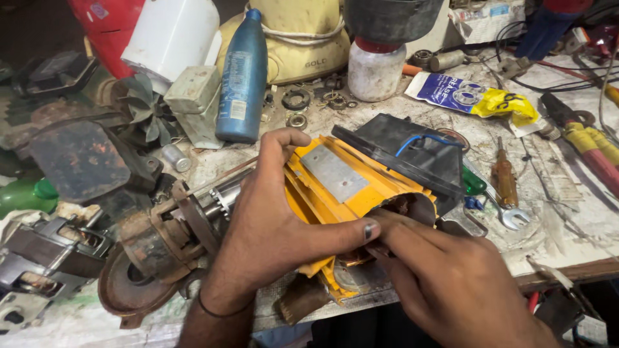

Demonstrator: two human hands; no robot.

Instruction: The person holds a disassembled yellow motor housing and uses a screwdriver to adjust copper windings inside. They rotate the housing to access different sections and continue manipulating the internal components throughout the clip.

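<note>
A yellow finned motor housing (351,183) lies on its side on the bench, with a grey plate on top and a black terminal box (412,154) with blue wires at its far side. My left hand (271,225) wraps over the housing's left end, thumb stretched along its open front. My right hand (438,270) comes in from the lower right, fingers at the open end where copper windings (351,258) show. A rusty rotor and end cover (161,245) sits just left of the housing.
A blue bottle (242,77), a white jar (377,67), loose bearings and washers (296,100) stand behind. A spanner (509,212), screwdriver (504,177), grease packet (477,96) and red-yellow pliers (590,145) lie to the right. Old motor parts (45,258) crowd the left.
</note>
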